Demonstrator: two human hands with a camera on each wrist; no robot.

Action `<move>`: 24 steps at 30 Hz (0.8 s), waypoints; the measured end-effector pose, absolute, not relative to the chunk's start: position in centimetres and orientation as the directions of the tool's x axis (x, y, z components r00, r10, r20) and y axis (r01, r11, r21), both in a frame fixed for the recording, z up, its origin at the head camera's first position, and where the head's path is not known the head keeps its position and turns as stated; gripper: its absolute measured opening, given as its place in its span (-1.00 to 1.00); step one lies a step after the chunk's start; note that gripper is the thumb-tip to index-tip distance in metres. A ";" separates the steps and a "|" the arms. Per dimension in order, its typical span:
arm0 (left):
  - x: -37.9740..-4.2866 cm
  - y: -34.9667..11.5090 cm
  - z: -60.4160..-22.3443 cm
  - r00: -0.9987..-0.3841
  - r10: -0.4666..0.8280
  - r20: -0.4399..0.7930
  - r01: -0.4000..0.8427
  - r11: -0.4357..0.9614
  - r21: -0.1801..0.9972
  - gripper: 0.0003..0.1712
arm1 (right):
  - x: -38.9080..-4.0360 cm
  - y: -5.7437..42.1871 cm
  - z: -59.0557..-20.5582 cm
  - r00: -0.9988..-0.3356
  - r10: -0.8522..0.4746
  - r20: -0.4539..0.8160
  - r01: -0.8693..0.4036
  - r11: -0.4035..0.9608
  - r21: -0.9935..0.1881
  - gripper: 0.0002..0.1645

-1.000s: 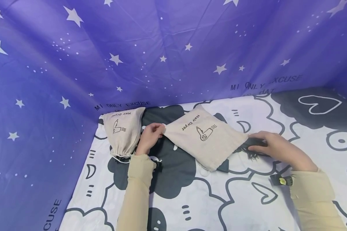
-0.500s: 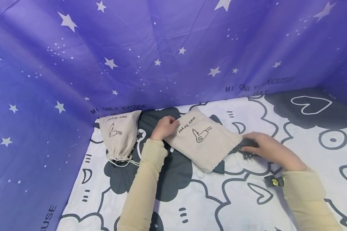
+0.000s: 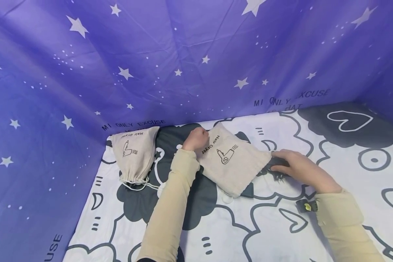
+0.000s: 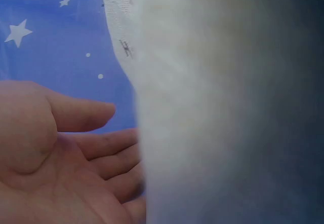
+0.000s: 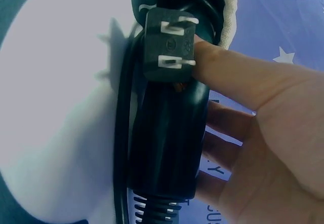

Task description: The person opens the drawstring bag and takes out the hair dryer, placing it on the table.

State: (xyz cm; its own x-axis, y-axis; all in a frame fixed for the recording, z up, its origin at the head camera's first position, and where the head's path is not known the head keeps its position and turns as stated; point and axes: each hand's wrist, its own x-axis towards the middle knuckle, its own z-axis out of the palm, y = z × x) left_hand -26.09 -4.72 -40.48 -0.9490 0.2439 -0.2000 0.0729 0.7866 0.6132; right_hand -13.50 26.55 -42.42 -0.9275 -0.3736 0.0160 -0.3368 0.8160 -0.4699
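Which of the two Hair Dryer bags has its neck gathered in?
The left bag in the head view: white cord bunches its neck. The other bag spreads wide, a black handle at its edge.

Bag [image 3: 240, 171] is matt cloth, handle [image 5: 169, 138] glossy plast., plug prongs [image 5: 189, 62] metal.

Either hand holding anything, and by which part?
The right hand grips the black hair dryer by its handle. Whether the left hand holds the cloth bag can't be told: its fingertips are hidden.
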 end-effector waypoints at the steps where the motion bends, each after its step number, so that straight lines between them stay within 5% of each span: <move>1: -26.2 -4.6 -40.5 -0.948 0.246 -0.202 0.075 0.788 0.611 -0.54 | -13.5 26.5 -42.5 -0.928 -0.373 0.014 -0.335 0.816 -0.471 -0.42; 9: -26.0 -3.8 -41.4 -0.991 0.114 -0.067 0.038 0.731 0.681 -0.76 | -13.4 26.4 -42.7 -0.946 -0.323 -0.021 -0.275 0.838 -0.471 -0.39; 24: -25.8 -6.9 -42.1 -0.996 -0.089 0.026 -0.037 0.642 0.766 -0.80 | -12.5 27.4 -42.3 -0.956 -0.291 0.021 -0.269 0.849 -0.455 -0.51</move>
